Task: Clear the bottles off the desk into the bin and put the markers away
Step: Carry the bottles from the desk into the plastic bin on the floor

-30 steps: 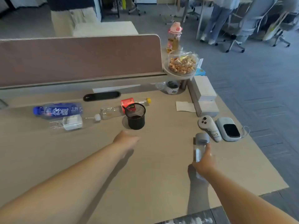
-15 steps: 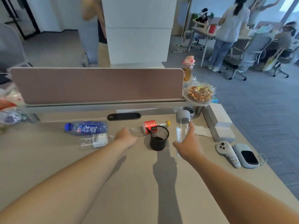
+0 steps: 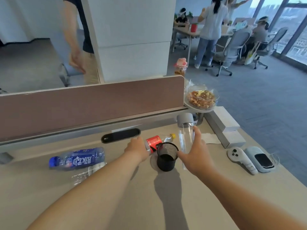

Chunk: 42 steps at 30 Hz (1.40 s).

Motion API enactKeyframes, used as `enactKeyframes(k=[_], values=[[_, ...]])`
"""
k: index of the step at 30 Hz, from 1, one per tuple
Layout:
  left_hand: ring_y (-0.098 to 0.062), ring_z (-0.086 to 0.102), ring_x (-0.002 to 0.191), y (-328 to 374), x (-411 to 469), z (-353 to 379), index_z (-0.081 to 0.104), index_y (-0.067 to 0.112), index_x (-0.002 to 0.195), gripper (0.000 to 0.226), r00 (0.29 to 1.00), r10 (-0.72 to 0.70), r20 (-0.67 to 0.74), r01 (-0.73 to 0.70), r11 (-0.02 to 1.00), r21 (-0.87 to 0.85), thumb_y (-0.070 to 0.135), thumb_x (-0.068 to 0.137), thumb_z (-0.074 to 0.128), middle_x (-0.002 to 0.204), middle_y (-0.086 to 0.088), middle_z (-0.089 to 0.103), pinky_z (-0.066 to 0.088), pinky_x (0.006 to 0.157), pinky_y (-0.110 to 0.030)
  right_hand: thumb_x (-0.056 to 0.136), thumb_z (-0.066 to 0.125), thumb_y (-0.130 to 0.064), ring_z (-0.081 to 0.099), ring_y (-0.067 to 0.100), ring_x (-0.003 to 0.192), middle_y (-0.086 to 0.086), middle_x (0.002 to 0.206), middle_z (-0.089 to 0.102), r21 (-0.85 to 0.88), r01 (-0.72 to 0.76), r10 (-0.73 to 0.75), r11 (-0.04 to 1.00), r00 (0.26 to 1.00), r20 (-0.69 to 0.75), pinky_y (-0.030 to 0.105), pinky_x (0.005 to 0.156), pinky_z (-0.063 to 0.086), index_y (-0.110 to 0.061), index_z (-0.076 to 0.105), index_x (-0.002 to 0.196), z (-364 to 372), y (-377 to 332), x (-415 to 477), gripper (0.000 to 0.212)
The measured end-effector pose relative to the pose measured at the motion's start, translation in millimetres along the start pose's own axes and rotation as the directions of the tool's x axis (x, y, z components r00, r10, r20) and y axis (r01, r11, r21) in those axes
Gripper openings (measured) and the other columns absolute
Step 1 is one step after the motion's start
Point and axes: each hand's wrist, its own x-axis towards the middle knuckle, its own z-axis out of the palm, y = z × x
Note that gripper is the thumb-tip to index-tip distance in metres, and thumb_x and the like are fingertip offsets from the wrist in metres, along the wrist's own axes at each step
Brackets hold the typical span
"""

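Right hand (image 3: 196,156) grips the clear grey-capped bottle (image 3: 186,138) upright, fingers (image 3: 197,131) wrapped round its wall, at 1 o'clock of the mesh pen cup (image 3: 167,157). Left hand (image 3: 137,149) lies over the red-label bottle (image 3: 153,143) at the cup's 11 o'clock. Can't tell if it has closed on it yet. Best to take it mid-body w/ a full wrap so it can't roll on the bench (image 3: 149,205). Cup looks empty, and no markers or bin in view. Glass bowl (image 3: 201,98) holds snacks.

clear grey-capped bottle (image 3: 186,136) upright, red-labelled bottle (image 3: 153,143) and blue bottle (image 3: 78,159) flat
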Motion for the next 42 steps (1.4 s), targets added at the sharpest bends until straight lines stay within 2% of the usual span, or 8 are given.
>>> enactKeyframes(k=[6, 9, 16, 21, 30, 33, 37, 42], values=[[-0.034, 0.046, 0.123, 7.6, 60.8, 47.2, 0.034, 0.016, 0.138, 0.067, 0.990, 0.112, 0.085, -0.129, 0.963, 0.237, 0.027, 0.080, 0.065, 0.135, -0.013, 0.044, 0.038, 0.103, -0.049, 0.077, 0.070, -0.018, 0.040, 0.026, 0.127, 0.008, 0.140, 0.040, -0.066, -0.163, 0.155, 0.984, 0.981, -0.113, 0.037, 0.100, 0.037, -0.034, 0.007, 0.148, -5.0, 45.1, 0.2, 0.097], [-0.033, 0.050, 0.121, -7.3, 75.9, 73.2, 0.029, 0.021, 0.141, 0.073, 0.997, 0.022, 0.076, -0.045, 0.952, 0.304, 0.031, 0.079, 0.067, 0.133, -0.012, 0.047, 0.037, 0.099, -0.048, 0.074, 0.071, -0.019, 0.042, 0.024, 0.127, 0.002, 0.142, 0.039, -0.095, -0.232, 0.217, 0.968, 0.965, -0.146, 0.037, 0.096, 0.038, -0.036, 0.009, 0.148, -1.8, 70.1, -6.9, 0.098], [-0.029, 0.062, 0.100, -16.0, 85.4, 60.0, 0.041, 0.024, 0.120, 0.069, 0.995, 0.038, 0.087, -0.054, 0.982, 0.183, 0.045, 0.063, 0.072, 0.109, -0.003, 0.061, 0.052, 0.088, -0.043, 0.075, 0.070, -0.024, 0.046, 0.025, 0.127, 0.002, 0.147, 0.038, -0.180, -0.294, 0.277, 0.939, 0.954, -0.115, 0.032, 0.089, 0.040, -0.037, 0.002, 0.149, -0.4, 90.4, -33.2, 0.101], [-0.029, 0.062, 0.104, 28.1, 49.2, 6.4, 0.042, 0.022, 0.125, 0.074, 0.996, 0.061, -0.063, -0.068, 0.991, -0.114, 0.043, 0.065, 0.079, 0.114, -0.003, 0.062, 0.052, 0.089, -0.042, 0.076, 0.070, -0.021, 0.045, 0.030, 0.126, 0.010, 0.142, 0.042, -0.151, -0.317, 0.293, 0.936, 0.943, -0.157, 0.039, 0.093, 0.042, -0.033, 0.002, 0.151, -24.3, 82.7, -33.2, 0.101], [-0.028, 0.059, 0.108, 158.8, -70.6, -23.9, 0.038, 0.016, 0.135, 0.079, 0.924, 0.317, -0.213, -0.351, 0.925, -0.147, 0.027, 0.068, 0.078, 0.118, -0.006, 0.061, 0.051, 0.083, -0.036, 0.079, 0.067, -0.024, 0.057, 0.030, 0.109, 0.008, 0.135, 0.049, -0.091, -0.290, 0.266, 0.953, 0.940, -0.214, 0.035, 0.076, 0.049, -0.036, 0.005, 0.149, -119.1, 107.8, -104.5, 0.095], [-0.028, 0.059, 0.108, 219.1, -127.2, 22.7, 0.041, 0.017, 0.132, 0.075, 0.903, 0.400, -0.157, -0.426, 0.883, -0.199, 0.027, 0.068, 0.078, 0.116, -0.003, 0.061, 0.050, 0.087, -0.036, 0.077, 0.069, -0.025, 0.059, 0.029, 0.102, 0.007, 0.119, 0.058, 0.002, -0.432, 0.416, 0.902, 0.869, -0.267, 0.034, 0.076, 0.049, -0.019, 0.030, 0.138, -163.8, 158.0, -153.0, 0.073], [-0.028, 0.061, 0.101, 283.9, -214.2, 126.7, 0.039, 0.020, 0.127, 0.070, 0.837, 0.548, 0.001, -0.543, 0.829, -0.133, 0.026, 0.065, 0.073, 0.107, -0.002, 0.062, 0.050, 0.088, -0.037, 0.072, 0.070, -0.024, 0.056, 0.029, 0.095, 0.009, 0.112, 0.047, 0.065, -0.599, 0.585, 0.798, 0.745, -0.320, 0.034, 0.076, 0.049, -0.011, 0.046, 0.118, -211.6, 245.1, -249.8, 0.054], [-0.032, 0.064, 0.094, 320.4, -337.9, 284.0, 0.041, 0.011, 0.113, 0.059, 0.731, 0.598, 0.329, -0.605, 0.791, -0.091, 0.025, 0.064, 0.071, 0.102, -0.009, 0.062, 0.053, 0.081, -0.038, 0.069, 0.070, -0.028, 0.059, 0.032, 0.091, 0.013, 0.104, 0.055, 0.316, -0.835, 0.877, 0.451, 0.349, -0.330, 0.035, 0.074, 0.050, -0.006, 0.052, 0.102, -222.4, 363.7, -429.7, 0.043]])
